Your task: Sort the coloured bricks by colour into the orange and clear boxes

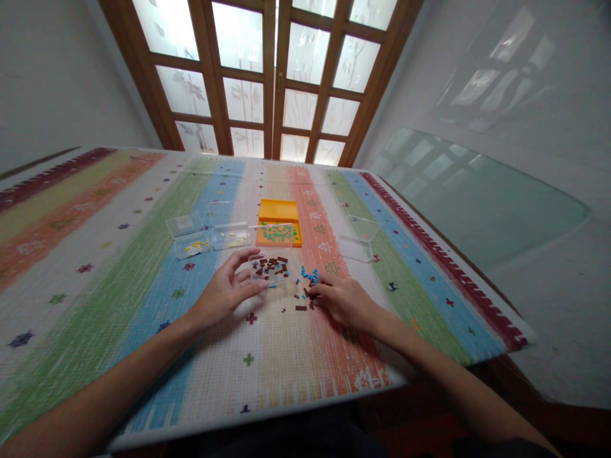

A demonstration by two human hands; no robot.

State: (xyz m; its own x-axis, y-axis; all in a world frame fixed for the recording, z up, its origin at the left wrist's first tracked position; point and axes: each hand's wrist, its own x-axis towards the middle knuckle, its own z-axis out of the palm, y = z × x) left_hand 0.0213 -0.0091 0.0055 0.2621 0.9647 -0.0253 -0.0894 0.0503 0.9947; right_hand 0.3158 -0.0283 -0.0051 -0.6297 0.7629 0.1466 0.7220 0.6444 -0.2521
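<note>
My left hand (235, 280) grips the left side of a clear plastic box (292, 257), thumb at the near edge and fingers behind. Inside the box lie many small brown building bricks (271, 266). My right hand (341, 296) is at the right of the box, with its fingertips bent together over a loose pile of brown bricks (306, 294). Whatever they pinch is hidden. Small blue bricks (310, 275) lie just beyond those fingertips. One longer brown brick (300, 308) and a few tiny pieces rest on the cloth nearby.
Behind the box stands an open orange case (278, 208) with green pieces. Two clear boxes, one with yellow pieces (191, 247) and one with pale pieces (231, 238), sit left of it. Another open clear box (356, 248) stands to the right. A striped cloth (281, 356) covers the table.
</note>
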